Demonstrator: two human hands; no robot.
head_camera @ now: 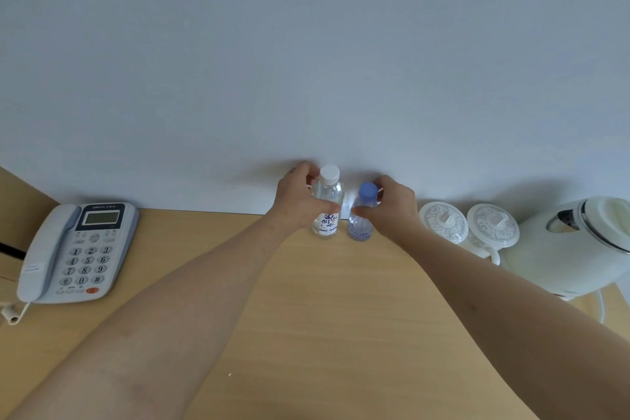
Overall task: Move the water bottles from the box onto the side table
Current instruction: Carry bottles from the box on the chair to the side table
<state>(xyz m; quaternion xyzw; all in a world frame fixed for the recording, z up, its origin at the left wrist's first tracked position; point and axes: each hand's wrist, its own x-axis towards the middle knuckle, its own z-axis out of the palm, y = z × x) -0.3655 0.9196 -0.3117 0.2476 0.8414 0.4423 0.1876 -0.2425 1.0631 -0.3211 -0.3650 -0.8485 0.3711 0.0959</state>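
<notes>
Nearest me is the bare wood of the bench (306,334), and both my forearms stretch across it toward the far edge, where it meets the pale wall (306,61). To the left, about midway back, a grey desk telephone (76,252) lies with its handset in the cradle along its left side and its curly cord trailing off the near left corner. Farther on, my left hand (296,201) wraps around the white-capped bottle (325,206), thumb across the front just above the label and fingers curled behind its shoulder. Just beside it on the right, my right hand (392,206) grips the blue-capped bottle (363,215), thumb pressed on the front of its body and fingers bent round the neck near the cap. Both bottles stand upright on the bench, close together but not touching, right up against the wall. To the right of my right hand sit two white lidded cups (468,225) with patterned lids, side by side, and beyond them at the right edge stands a white electric kettle (572,245).
</notes>
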